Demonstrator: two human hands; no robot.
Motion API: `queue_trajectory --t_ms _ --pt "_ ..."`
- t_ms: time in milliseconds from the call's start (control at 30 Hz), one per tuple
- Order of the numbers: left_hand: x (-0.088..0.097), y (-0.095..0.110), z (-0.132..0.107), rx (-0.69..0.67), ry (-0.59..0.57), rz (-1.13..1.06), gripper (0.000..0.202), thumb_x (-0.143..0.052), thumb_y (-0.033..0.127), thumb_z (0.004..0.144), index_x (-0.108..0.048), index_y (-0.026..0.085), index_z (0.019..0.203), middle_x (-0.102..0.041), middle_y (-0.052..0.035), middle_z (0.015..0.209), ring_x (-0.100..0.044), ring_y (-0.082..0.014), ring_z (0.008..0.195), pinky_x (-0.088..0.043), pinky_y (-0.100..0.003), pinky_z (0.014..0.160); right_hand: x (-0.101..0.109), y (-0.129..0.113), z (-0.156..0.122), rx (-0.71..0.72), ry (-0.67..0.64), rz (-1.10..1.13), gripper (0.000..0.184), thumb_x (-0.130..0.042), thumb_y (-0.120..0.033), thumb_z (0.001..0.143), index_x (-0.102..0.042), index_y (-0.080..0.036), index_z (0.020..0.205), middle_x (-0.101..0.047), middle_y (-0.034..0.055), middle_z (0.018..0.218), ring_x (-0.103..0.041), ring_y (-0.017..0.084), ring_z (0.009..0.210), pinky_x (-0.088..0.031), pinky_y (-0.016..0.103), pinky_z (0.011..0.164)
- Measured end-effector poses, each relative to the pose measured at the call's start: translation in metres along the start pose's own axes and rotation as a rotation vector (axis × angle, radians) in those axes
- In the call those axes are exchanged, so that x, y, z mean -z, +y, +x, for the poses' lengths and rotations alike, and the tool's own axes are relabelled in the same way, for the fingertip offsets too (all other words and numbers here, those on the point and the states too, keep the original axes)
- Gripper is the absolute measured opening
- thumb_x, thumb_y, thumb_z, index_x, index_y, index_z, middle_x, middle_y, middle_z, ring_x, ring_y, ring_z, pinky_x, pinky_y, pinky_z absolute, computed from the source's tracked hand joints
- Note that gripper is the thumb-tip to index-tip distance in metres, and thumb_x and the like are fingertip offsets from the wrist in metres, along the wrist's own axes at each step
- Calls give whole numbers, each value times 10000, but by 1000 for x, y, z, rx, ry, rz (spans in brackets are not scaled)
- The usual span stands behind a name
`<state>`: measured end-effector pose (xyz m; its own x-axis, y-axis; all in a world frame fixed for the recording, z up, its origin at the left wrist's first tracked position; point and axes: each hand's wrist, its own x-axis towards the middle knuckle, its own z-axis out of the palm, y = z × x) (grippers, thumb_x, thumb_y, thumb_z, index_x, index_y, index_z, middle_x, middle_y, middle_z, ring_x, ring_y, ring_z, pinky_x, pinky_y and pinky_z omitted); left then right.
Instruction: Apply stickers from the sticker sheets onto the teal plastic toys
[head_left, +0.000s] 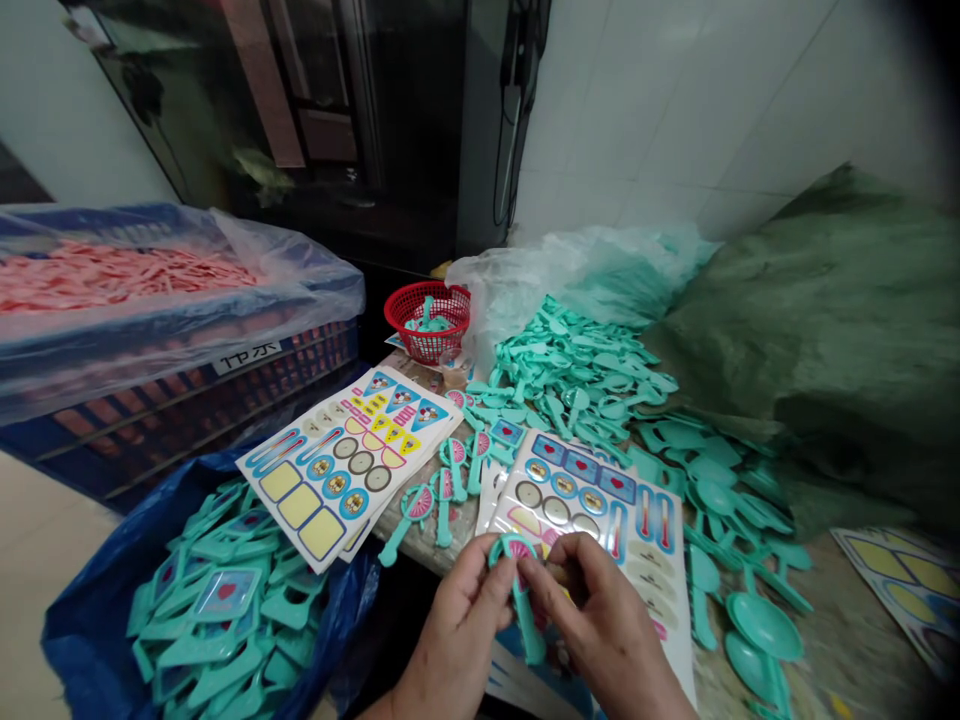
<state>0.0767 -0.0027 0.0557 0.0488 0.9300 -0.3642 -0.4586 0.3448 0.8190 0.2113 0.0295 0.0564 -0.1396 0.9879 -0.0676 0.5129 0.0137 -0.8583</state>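
Between my two hands is a small teal plastic toy piece [528, 622] with a round head and a handle, bearing a pink half-round sticker. My left hand [466, 612] pinches the head from the left. The thumb and fingers of my right hand [589, 610] press on the sticker at the head's right side. Under my hands lies a sticker sheet [559, 510] with hearts, circles and thermometer shapes. Similar teal pieces with pink stickers [418, 502] rest just left of the sheet. A second stack of sticker sheets [352, 455] lies farther left.
A blue bag [82, 620] of teal pieces stands at lower left, below a blue crate [315, 345] of pink parts. Behind are a red basket [427, 352] and a heap of loose teal pieces [570, 360]. A green sack [832, 300] and spoon-like pieces [765, 625] are right.
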Motion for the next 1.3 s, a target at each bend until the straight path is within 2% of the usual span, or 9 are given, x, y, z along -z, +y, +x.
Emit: queue_trajectory --t_ms 133,233,400,500,633,733,867,1000,1300 --pt "-3 5 0 -91 65 216 248 -617 426 781 -626 213 911 -616 17 780 -515 -123 714 -402 -200 647 6 1 3 32 51 -302 374 -566 -599 720 -493 -237 785 -595 22 696 -556 193 620 -388 278 532" --pt "0 6 2 -96 92 210 227 -603 424 790 -623 200 821 -626 19 761 -537 -129 717 -421 -212 678 14 7 8 39 92 -383 424 -607 -626 665 -503 -229 771 -588 36 746 -556 203 641 -401 295 555" --pt "5 11 5 -12 74 11 265 -632 435 757 -599 204 884 -665 5 763 -616 -164 671 -470 -265 642 36 25 13 45 168 -252 358 -488 -567 790 -486 -225 685 -436 -33 590 -446 150 552 -381 268 526" --pt "6 12 7 19 68 76 262 -619 434 763 -585 186 839 -655 4 663 -592 -148 550 -448 -248 536 46 32 10 -32 121 -121 358 -471 -563 802 -530 -215 740 -456 -31 603 -454 148 561 -377 256 513" --pt "8 9 9 38 52 144 237 -630 386 763 -579 171 846 -640 6 605 -561 -123 494 -392 -210 464 58 38 3 -128 169 -27 389 -478 -589 785 -563 -211 752 -498 -22 621 -478 157 593 -396 259 538" --pt "8 5 10 28 -6 115 243 -687 292 722 -591 174 912 -667 0 722 -616 -142 618 -460 -231 564 69 41 -2 -191 235 22 390 -484 -593 771 -590 -218 741 -566 -7 650 -521 173 623 -427 261 550" --pt "2 2 10 4 -116 13 336 -675 191 729 -574 171 1048 -685 -52 926 -644 -223 878 -500 -333 770 78 41 -5 -184 305 30 357 -499 -568 749 -635 -240 784 -674 33 813 -601 234 792 -479 293 668" --pt "-4 3 13 55 -142 -120 310 -618 224 801 -552 165 1099 -661 -85 1034 -624 -222 964 -469 -365 880 78 44 -5 -177 286 9 347 -504 -570 735 -637 -251 765 -691 39 803 -618 250 791 -491 318 682" --pt "-9 -2 22 100 -115 -245 250 -547 334 857 -575 157 1031 -666 -116 1032 -636 -236 967 -490 -339 811 70 68 -2 -251 141 76 437 -472 -610 766 -634 -234 918 -691 62 950 -615 269 919 -489 362 788"
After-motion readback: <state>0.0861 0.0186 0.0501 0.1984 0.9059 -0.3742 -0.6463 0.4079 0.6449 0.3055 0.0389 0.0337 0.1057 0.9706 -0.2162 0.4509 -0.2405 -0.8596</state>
